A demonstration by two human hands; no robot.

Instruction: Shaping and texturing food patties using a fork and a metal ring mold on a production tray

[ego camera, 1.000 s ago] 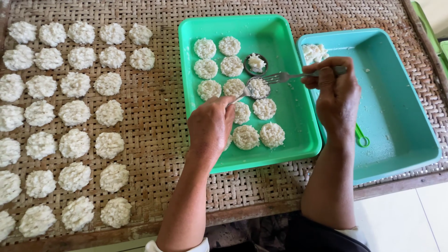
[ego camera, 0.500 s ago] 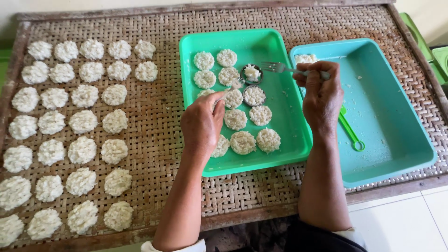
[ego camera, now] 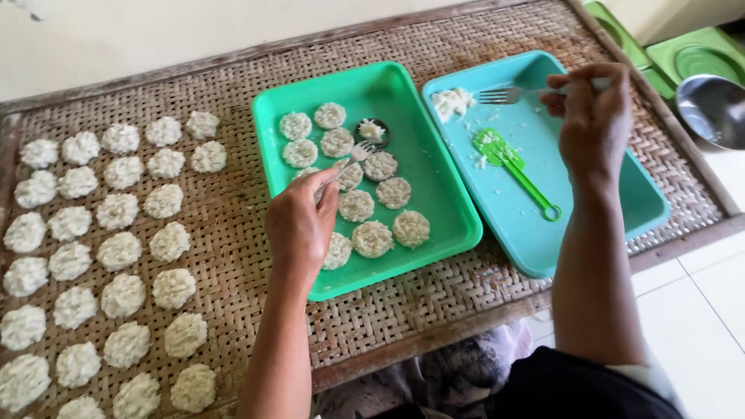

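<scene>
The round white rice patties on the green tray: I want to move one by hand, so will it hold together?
The round white rice patties look grainy with ragged edges, so they probably crumble if pinched. They lie flat and thin, so they likely feel light and will not roll.

A home food-making spot is showing here: white rice cakes [ego camera: 124, 248] are lying in rows on a woven bamboo drying mat [ego camera: 233, 225]. Plastic trays [ego camera: 434, 194] and a steel bowl [ego camera: 710, 109] are sitting above a tiled floor [ego camera: 698, 310].

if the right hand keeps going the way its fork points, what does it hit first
Probably the white rice clump in the blue tray's far-left corner: the right hand's fork tines point left at it, though height is unclear.
</scene>
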